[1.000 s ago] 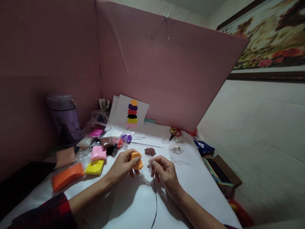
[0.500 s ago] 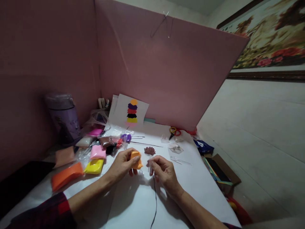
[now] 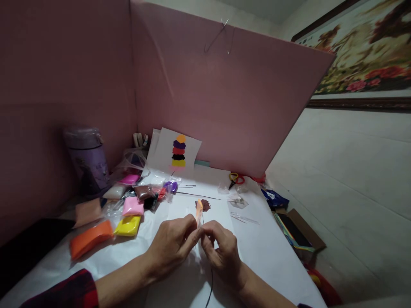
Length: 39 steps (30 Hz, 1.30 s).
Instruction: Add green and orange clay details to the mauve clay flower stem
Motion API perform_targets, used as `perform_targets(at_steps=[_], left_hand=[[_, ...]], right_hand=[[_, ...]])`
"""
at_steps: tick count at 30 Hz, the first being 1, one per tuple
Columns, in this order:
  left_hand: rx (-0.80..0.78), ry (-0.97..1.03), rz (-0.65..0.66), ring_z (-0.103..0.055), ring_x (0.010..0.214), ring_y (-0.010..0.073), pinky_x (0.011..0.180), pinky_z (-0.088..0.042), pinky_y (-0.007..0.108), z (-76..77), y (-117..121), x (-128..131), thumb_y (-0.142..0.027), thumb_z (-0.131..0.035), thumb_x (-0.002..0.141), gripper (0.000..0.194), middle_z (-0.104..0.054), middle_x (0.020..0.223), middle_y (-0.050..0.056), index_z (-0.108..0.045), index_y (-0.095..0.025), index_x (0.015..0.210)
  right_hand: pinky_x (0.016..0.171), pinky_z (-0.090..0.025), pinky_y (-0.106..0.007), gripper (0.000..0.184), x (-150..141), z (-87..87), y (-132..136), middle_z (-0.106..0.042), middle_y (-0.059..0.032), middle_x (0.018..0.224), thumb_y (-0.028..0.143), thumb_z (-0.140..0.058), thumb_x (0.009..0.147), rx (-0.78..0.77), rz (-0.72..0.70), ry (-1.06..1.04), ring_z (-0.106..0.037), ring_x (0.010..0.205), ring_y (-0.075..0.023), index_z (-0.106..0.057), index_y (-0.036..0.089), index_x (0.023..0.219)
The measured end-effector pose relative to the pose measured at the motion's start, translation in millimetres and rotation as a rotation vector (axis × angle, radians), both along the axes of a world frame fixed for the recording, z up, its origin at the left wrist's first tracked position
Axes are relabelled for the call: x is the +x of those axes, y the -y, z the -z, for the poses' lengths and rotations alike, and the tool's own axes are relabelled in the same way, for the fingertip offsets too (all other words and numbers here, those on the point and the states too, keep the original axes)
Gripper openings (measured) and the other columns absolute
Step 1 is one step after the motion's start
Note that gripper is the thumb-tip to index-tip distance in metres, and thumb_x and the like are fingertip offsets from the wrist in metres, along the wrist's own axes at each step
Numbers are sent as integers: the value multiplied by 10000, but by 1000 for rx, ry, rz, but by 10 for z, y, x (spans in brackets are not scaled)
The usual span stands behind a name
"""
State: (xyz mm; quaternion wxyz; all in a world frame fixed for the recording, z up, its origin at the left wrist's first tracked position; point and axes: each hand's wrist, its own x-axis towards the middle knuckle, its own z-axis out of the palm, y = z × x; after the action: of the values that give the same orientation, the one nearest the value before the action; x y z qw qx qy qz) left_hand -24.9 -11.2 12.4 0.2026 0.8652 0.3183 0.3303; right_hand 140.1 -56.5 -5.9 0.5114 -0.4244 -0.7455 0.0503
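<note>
My left hand (image 3: 173, 239) is closed on a small clear bag with light-orange clay (image 3: 199, 207) in it. The bag stands up edge-on between the fingers, clay end away from me. My right hand (image 3: 223, 252) meets it, thumb and forefinger pinched at the near end of the bag; the fingertips of both hands nearly touch. Just beyond lies a brown, scalloped flower-like piece (image 3: 206, 205) on white paper, partly behind the bag. A dark thin stem (image 3: 209, 291) runs down the paper from under my hands.
At left lie several bagged clays, among them orange (image 3: 91, 244), yellow (image 3: 127, 226) and pink (image 3: 132, 206), with a purple flask (image 3: 88, 160) behind. A colour-striped sheet (image 3: 189, 147) leans on the pink panel (image 3: 205, 85). Scissors (image 3: 236, 179) lie at the back right.
My hands have come together. The clay bag has swung from lying flat-on at left to edge-on in the middle, and my right fingers have stayed pinched on plastic.
</note>
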Motion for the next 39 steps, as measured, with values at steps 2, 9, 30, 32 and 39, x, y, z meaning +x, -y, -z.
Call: perform_targets(at_steps=[2, 9, 30, 32, 39], left_hand=[[-34, -7, 43, -472, 554, 135, 561, -326, 254, 28, -4, 9, -288, -381, 974, 256, -545, 635, -15, -439, -212, 736], [94, -17, 36, -376, 461, 116, 510, -240, 250, 79, -41, 7, -154, -398, 854, 205, -447, 535, -42, -329, -227, 676], [175, 26, 44, -343, 409, 85, 466, -247, 219, -10, -74, -27, -112, -398, 836, 232, -385, 485, -77, -320, -223, 648], [211, 51, 118, -347, 416, 85, 468, -261, 222, -13, -68, -35, -104, -396, 839, 212, -409, 493, -76, -361, -218, 663], [239, 81, 264, -450, 453, 90, 504, -335, 230, -93, -54, -68, -126, -409, 910, 267, -511, 521, -49, -484, -186, 661]], right_hand=[[559, -439, -245, 145, -1, -5, 2, -603, -22, 686, 98, -486, 895, 20, 2, 26, -541, 581, -136, -579, 193, 837], [572, -469, -247, 173, -4, -5, 27, -621, -43, 759, 51, -466, 878, 75, -31, 78, -578, 624, -145, -529, 211, 898], [823, -588, -415, 625, 15, -54, -7, -622, -230, 1183, 38, -452, 744, 73, -52, 418, -622, 1080, -305, -422, 72, 1367], [859, -580, -449, 713, -2, -40, -28, -575, -250, 1275, 64, -483, 723, 39, -83, 438, -591, 1140, -328, -358, 52, 1425], [666, -593, -327, 486, 48, 47, -51, -694, -115, 878, 41, -492, 896, 220, 14, 236, -673, 788, -220, -471, 132, 1373]])
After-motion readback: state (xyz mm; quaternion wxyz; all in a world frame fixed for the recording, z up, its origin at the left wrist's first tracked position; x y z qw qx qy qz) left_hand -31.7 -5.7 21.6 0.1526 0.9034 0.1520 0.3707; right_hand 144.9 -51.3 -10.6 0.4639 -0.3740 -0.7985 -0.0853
